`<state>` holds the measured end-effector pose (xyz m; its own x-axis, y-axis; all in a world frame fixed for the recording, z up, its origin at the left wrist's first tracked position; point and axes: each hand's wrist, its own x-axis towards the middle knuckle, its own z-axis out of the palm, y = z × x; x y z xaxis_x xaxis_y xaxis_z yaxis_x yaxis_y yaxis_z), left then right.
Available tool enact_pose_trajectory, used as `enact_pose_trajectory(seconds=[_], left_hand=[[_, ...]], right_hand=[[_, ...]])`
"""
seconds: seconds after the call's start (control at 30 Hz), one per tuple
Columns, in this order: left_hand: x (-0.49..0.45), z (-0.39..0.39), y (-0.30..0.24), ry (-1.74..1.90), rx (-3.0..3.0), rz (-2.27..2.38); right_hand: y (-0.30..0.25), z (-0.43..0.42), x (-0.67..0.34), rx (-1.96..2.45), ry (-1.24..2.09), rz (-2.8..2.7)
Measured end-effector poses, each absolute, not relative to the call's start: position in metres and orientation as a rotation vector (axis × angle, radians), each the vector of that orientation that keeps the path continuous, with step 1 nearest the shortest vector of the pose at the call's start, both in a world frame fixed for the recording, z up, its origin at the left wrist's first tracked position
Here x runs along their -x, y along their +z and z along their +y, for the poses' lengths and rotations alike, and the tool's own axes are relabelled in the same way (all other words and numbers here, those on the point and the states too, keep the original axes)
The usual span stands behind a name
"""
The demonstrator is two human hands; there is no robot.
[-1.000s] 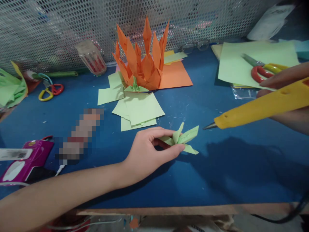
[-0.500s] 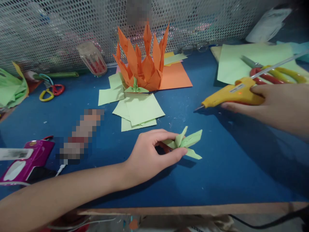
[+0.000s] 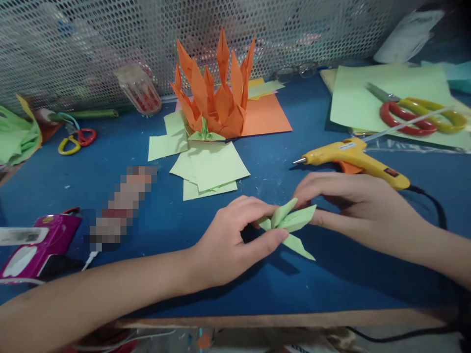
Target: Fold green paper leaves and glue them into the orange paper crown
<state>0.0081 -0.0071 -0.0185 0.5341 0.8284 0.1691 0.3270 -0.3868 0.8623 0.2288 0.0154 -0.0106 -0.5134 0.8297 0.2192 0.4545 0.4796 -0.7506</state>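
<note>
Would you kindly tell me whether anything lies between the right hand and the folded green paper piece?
Nothing visible does: the right hand touches the green paper piece at its tip, the left hand pinches it; the glue gun lies behind.

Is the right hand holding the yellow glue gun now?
No, the yellow glue gun lies on the blue table while the right hand touches the folded green paper.

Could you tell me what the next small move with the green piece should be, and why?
Probably press the green folded piece shut with the right hand: the left hand pinches it, the right fingers touch its tip, and the glue gun lies aside.
</note>
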Motion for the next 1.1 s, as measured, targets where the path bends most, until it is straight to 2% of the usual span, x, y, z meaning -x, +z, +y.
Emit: enact_pose_trajectory(seconds=[0.17, 0.6, 1.1], left_hand=[[-0.008, -0.006, -0.019, 0.772, -1.986, 0.869], [-0.007, -0.012, -0.03, 0.767, -2.194, 0.817], [-0.009, -0.012, -0.034, 0.854, -2.418, 0.746]], right_hand=[[-0.018, 0.012, -0.224, 1.147, 1.124, -1.906], [-0.014, 0.005, -0.218, 1.2, 1.517, -1.706], [-0.015, -0.001, -0.211, 1.215, 1.203, -1.839]])
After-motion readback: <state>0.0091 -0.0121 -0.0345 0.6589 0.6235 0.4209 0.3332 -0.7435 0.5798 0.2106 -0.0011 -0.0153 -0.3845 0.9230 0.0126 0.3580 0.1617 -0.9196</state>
